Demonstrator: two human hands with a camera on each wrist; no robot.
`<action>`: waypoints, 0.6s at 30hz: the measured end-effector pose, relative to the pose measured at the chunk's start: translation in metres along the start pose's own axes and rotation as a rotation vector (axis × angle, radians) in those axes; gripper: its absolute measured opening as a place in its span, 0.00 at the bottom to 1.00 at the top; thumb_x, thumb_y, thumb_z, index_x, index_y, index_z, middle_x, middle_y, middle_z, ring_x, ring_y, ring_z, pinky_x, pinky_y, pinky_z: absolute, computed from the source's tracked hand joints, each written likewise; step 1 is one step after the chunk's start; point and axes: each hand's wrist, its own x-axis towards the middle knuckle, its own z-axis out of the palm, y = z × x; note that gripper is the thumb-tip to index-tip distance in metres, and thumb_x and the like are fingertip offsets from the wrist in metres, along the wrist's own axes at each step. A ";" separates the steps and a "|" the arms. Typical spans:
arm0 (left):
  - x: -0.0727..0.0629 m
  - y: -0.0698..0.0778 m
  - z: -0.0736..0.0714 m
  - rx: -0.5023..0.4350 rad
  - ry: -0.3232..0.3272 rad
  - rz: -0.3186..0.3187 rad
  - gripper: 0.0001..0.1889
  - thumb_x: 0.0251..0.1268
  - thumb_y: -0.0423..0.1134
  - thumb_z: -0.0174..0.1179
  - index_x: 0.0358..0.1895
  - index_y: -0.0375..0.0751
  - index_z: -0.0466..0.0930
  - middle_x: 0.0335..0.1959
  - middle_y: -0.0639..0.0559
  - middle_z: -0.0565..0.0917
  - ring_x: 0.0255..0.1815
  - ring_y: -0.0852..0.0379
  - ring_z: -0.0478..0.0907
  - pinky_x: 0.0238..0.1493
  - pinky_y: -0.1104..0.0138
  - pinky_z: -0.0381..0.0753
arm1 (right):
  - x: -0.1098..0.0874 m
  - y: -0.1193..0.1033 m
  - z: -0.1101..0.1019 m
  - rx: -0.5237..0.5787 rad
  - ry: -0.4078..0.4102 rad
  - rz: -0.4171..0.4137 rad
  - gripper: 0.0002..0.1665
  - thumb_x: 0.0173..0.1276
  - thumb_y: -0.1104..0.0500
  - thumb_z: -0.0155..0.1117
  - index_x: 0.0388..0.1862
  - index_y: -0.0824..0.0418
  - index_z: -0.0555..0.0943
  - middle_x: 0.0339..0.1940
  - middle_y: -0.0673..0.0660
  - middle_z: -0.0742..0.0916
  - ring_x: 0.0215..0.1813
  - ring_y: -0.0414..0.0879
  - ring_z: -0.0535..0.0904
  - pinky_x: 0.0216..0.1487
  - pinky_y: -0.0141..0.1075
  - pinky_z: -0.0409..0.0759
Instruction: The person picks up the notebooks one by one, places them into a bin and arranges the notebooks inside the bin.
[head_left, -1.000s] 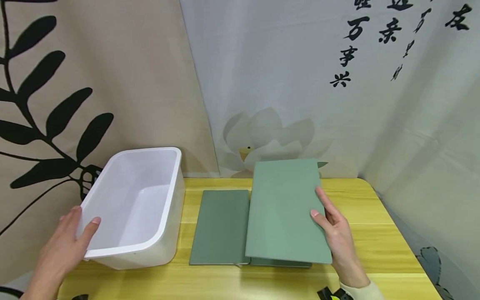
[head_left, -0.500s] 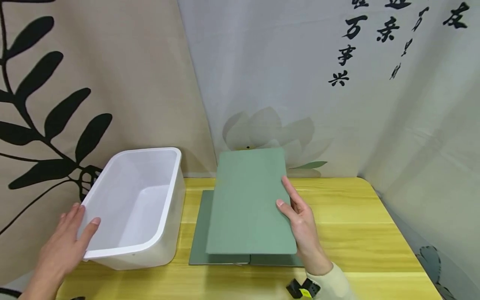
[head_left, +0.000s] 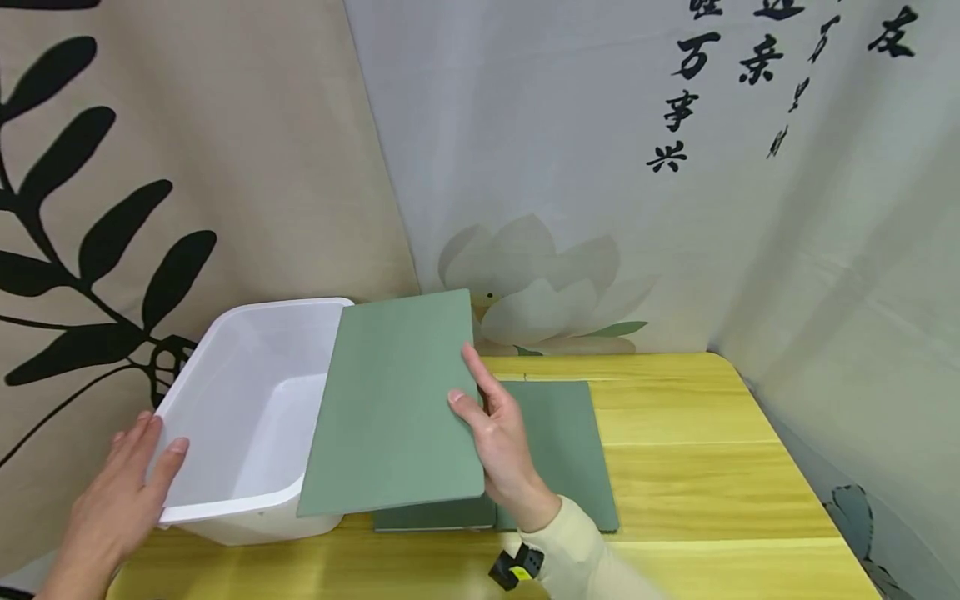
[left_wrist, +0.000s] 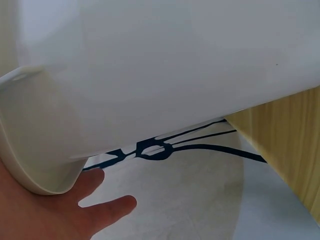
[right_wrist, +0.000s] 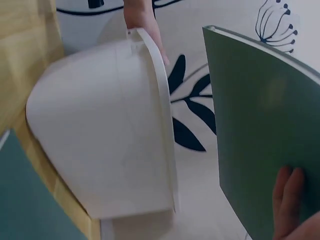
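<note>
My right hand (head_left: 498,450) grips a thin green hardcover book (head_left: 393,408) by its right edge, thumb on the front cover. Fingers (right_wrist: 290,195) press on its other face in the right wrist view. The book is raised and tilted, its left side overlapping the right rim of a white plastic bin (head_left: 258,527). My left hand (head_left: 120,492) holds the bin's left rim, thumb over the inside and fingers outside. Below the raised book lie a green book (head_left: 435,515), mostly hidden, and another green book (head_left: 558,450) to its right.
The yellow wood-grain table (head_left: 712,467) has a rounded far-right corner. A printed curtain (head_left: 547,167) hangs close behind it. In the left wrist view, the bin extends past the table's edge (left_wrist: 272,150). A small black device (head_left: 517,567) sits at my right wrist.
My right hand has carried the raised book leftward from above the right-hand book to the bin's right rim, uncovering that book. My left hand stays on the bin.
</note>
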 end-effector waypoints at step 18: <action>0.005 0.002 0.003 0.010 0.045 0.015 0.37 0.87 0.52 0.31 0.79 0.22 0.39 0.82 0.27 0.36 0.80 0.23 0.31 0.59 0.18 0.48 | 0.034 0.025 0.064 -0.056 -0.002 0.100 0.37 0.77 0.60 0.58 0.83 0.51 0.63 0.82 0.43 0.65 0.85 0.48 0.49 0.83 0.54 0.48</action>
